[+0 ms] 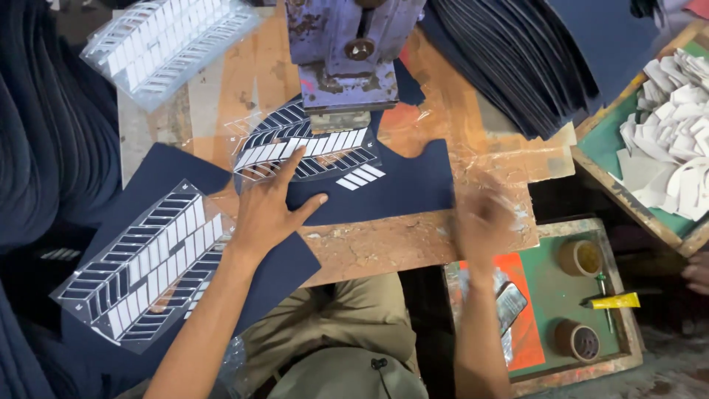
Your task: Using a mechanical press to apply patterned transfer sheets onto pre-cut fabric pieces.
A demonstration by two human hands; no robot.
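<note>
My left hand [269,207] lies flat, fingers spread, on a dark navy fabric piece [399,185] on the worn wooden bench. Its fingertips touch a clear plastic sheet with white chevron strips [303,148] that sits on the fabric under the foot of a blue-purple press machine [347,52]. My right hand [484,218] hovers at the bench's right edge, blurred by motion; it seems to hold nothing.
More chevron sheets lie at lower left [144,266] and upper left [170,41]. Stacked navy fabric [517,59] is at the top right. A tray of white cut scraps [676,125] and a lower tray with two round tins [580,258] and a yellow tube [613,301] stand right.
</note>
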